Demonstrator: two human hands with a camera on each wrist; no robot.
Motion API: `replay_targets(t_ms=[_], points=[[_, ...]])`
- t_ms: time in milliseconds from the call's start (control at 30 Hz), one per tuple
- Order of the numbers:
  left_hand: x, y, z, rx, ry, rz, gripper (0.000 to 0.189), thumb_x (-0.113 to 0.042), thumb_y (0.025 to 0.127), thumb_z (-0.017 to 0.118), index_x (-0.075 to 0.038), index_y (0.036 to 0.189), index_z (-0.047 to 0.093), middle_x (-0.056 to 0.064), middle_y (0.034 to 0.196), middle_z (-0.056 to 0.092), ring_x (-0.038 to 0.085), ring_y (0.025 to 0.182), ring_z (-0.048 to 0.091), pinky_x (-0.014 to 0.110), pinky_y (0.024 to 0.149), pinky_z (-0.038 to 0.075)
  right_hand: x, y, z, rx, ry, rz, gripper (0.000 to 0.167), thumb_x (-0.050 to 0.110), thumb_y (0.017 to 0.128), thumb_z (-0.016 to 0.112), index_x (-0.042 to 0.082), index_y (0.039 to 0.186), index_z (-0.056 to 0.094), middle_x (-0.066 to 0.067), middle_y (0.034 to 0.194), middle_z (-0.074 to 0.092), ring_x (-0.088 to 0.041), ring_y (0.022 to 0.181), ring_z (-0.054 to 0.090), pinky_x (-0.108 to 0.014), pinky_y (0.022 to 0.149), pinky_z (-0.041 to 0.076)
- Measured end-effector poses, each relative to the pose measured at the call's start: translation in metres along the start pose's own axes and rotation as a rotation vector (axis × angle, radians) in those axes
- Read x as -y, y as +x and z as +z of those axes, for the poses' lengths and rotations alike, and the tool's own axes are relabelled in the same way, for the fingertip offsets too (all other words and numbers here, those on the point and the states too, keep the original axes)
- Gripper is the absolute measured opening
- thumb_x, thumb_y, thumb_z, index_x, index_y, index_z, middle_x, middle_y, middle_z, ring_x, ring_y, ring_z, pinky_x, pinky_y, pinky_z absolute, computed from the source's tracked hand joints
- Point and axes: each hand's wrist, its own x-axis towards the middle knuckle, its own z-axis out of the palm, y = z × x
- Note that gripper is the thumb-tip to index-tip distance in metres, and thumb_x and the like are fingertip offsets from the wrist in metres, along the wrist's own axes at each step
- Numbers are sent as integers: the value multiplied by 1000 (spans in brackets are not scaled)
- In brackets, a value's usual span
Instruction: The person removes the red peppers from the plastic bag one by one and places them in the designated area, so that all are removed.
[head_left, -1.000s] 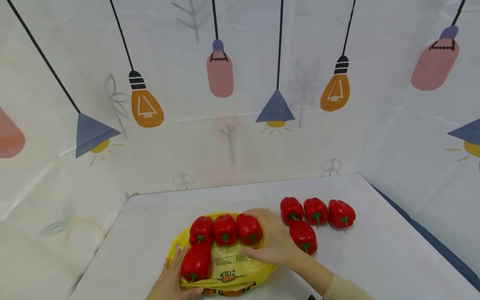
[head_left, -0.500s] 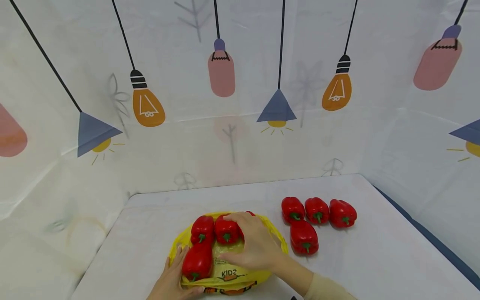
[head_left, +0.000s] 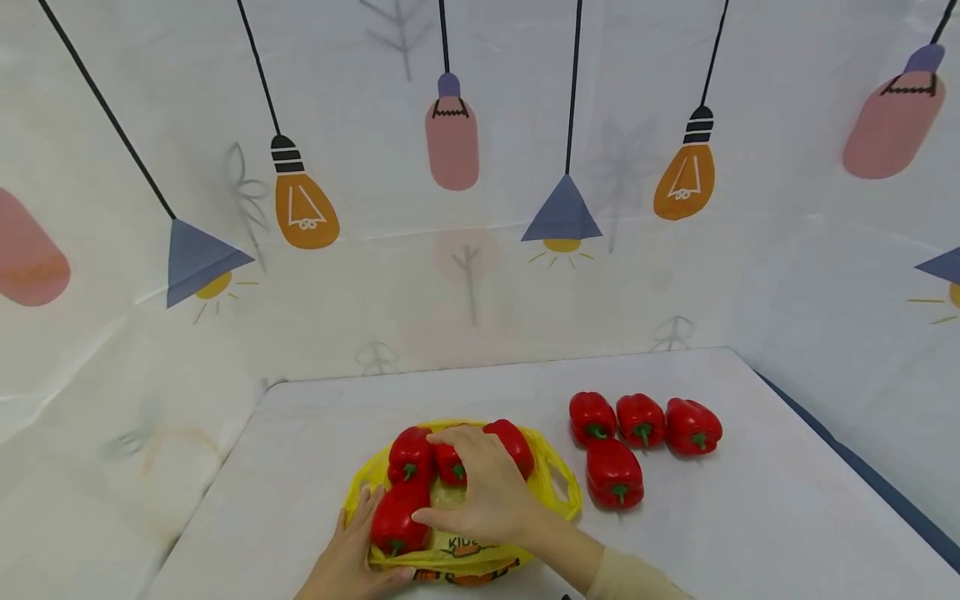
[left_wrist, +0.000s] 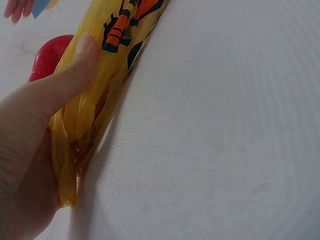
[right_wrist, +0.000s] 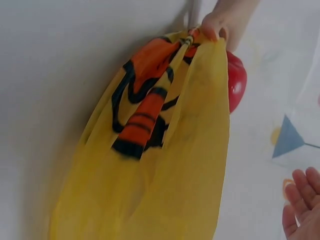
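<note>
The right hand (head_left: pixel 491 500) arches over glossy red, lobed bell peppers (head_left: pixel 397 525) lying inside a thin yellow plastic bag (right_wrist: pixel 195 145), its grip released; the left hand (head_left: pixel 348 550) braces the bag's side, fingers extended. The peppers look light, firm, slick: best cupped around their shoulders. The limp film probably crumples easily. Beside it, four more red peppers (head_left: pixel 615 473) sit on the white worktop (head_left: pixel 697 525).

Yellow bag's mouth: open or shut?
Open: in the head view, the yellow bag has its rim spread around four red peppers, with no plastic over their tops.
</note>
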Motion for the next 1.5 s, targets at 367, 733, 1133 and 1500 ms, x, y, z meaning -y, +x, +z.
replay_targets(t_ms=[367,733,1133,1500], points=[[0,3,1,-11,-15,58,117,-64,67,75,2,150,25,24,153,27,43,143,15,67,110,4,9,5,14,2,-11,-2,70,56,77,72,19,131,48,10,132,52,-9,121,47,-48,102,41],[2,6,1,14,-34,0,120,-65,63,77,-3,152,25,20,155,27,41,144,13,66,110,4,16,9,28,54,13,125,69,59,76,72,23,131,49,12,130,51,-9,120,47,-51,102,41],[5,2,0,-11,-45,87,113,-57,68,79,4,149,28,26,153,25,44,143,12,68,109,3,16,14,63,102,21,306,73,67,76,67,19,129,50,9,128,54,-13,119,49,-50,102,40],[4,2,-1,14,-57,54,117,-61,64,78,5,148,30,26,153,27,44,143,10,69,108,0,12,11,92,105,-166,255,80,77,71,62,19,124,50,7,120,52,-12,109,44,-42,92,45]])
